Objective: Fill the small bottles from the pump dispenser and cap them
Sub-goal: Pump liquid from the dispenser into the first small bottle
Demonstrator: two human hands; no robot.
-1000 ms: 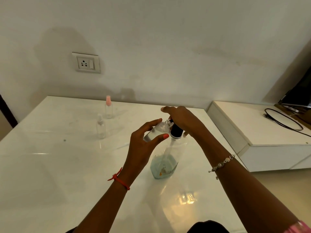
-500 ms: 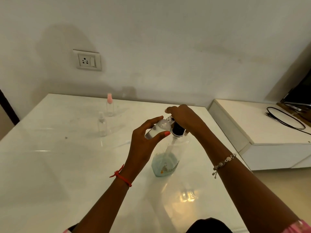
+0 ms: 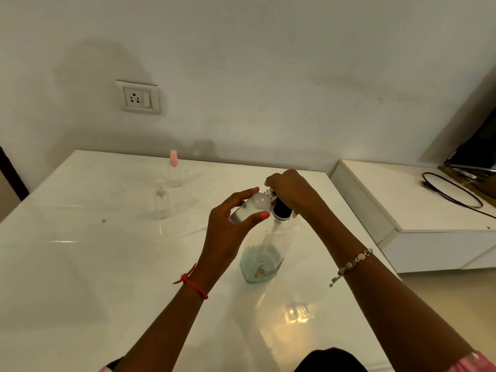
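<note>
A clear pump dispenser [image 3: 261,261] with a little bluish liquid and a black collar stands on the white table [image 3: 80,264]. My right hand [image 3: 291,190] curls over its pump head, which is hidden under my fingers. My left hand [image 3: 232,224] grips a small clear bottle [image 3: 248,206], tilted with its open neck up against the pump's nozzle. Some clear liquid sits in that bottle's lower end. Two more small bottles stand at the back left: one with a pink cap [image 3: 174,169] and one with a clear cap [image 3: 161,200].
A low white cabinet [image 3: 418,210] stands right of the table with a black cable [image 3: 451,193] and a dark screen [image 3: 480,149] on it. The wall behind holds a power socket [image 3: 138,97].
Both hands and the tilted bottle hold their place at the pump. The view has only shifted slightly.
</note>
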